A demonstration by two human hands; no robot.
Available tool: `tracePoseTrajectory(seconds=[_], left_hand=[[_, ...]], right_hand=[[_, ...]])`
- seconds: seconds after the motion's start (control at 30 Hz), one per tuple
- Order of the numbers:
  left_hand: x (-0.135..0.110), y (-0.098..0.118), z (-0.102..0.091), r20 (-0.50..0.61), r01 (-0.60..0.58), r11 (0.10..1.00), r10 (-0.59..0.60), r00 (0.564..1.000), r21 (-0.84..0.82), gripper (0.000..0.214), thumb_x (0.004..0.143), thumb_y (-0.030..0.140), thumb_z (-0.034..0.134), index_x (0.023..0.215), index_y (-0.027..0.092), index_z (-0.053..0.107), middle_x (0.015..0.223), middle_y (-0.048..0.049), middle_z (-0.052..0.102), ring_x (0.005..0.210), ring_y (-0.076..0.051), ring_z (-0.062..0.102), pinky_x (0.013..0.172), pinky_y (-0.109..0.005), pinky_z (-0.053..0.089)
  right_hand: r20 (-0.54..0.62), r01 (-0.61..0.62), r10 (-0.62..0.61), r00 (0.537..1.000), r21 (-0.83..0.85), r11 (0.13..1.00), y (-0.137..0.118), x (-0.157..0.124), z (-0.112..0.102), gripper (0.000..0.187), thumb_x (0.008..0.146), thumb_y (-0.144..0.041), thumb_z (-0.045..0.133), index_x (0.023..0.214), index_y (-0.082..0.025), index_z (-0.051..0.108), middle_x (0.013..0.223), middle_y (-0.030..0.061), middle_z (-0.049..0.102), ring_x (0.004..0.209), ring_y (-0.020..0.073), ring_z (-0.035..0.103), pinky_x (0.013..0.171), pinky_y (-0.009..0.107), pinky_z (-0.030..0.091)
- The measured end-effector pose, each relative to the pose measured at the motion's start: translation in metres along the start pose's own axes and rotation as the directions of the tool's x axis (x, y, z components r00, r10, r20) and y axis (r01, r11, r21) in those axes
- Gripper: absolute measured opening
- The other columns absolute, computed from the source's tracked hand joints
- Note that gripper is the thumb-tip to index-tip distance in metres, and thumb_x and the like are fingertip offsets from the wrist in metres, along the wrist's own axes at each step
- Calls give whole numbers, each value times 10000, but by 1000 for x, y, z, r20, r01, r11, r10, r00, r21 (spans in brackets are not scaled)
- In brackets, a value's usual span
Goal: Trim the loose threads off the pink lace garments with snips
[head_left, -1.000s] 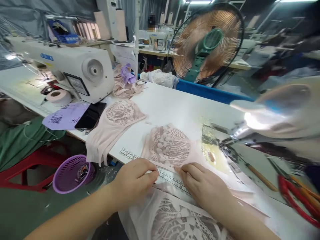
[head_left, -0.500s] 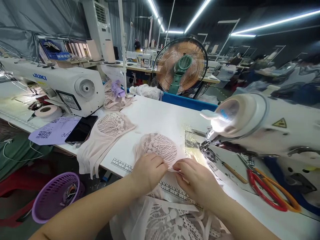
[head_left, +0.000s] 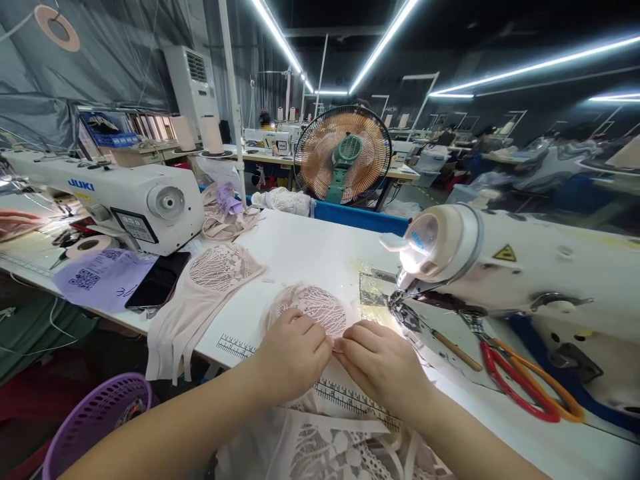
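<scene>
A pink lace piece (head_left: 313,308) is pinched at its near edge by the left hand (head_left: 295,353) and right hand (head_left: 383,363), just left of the sewing machine (head_left: 500,267), not yet under its needle.

Both hands cover the near edge of the pale pink lace cup (head_left: 313,308), so the pinch itself can't be made out. The purple plastic basket (head_left: 95,420) runs off the bottom edge. Background workstations on the right blur out. The lace panel (head_left: 330,453) on the lap is cropped below.
</scene>
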State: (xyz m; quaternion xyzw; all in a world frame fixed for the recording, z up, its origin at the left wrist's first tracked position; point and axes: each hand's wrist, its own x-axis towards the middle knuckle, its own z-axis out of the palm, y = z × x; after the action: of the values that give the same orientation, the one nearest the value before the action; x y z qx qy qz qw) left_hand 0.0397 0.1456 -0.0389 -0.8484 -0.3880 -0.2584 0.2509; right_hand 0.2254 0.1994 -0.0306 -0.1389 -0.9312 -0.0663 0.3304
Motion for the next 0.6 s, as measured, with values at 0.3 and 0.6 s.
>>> tracePoseTrajectory(seconds=[0.3,0.6], left_hand=[[-64,-10,-41,76,377,892,-370,926,-249,314,826,-8,461,1032,154,634,913,-104,679,722,-192,588,599,-299,405],[-127,67,-34,429,749,17,-811,398,-663,178,901,346,466,951,191,536,1028,-118,586,896,-192,642,751,-319,546]], right_hand=[[-43,88,-87,995,20,996,-1,-21,-2,190,947,-62,501,788,-128,581,701,40,590,670,166,499,590,288,376],[142,200,-222,965,153,968,-18,-54,8,312,1001,-87,328,943,-124,633,800,81,637,771,209,581,685,322,470]])
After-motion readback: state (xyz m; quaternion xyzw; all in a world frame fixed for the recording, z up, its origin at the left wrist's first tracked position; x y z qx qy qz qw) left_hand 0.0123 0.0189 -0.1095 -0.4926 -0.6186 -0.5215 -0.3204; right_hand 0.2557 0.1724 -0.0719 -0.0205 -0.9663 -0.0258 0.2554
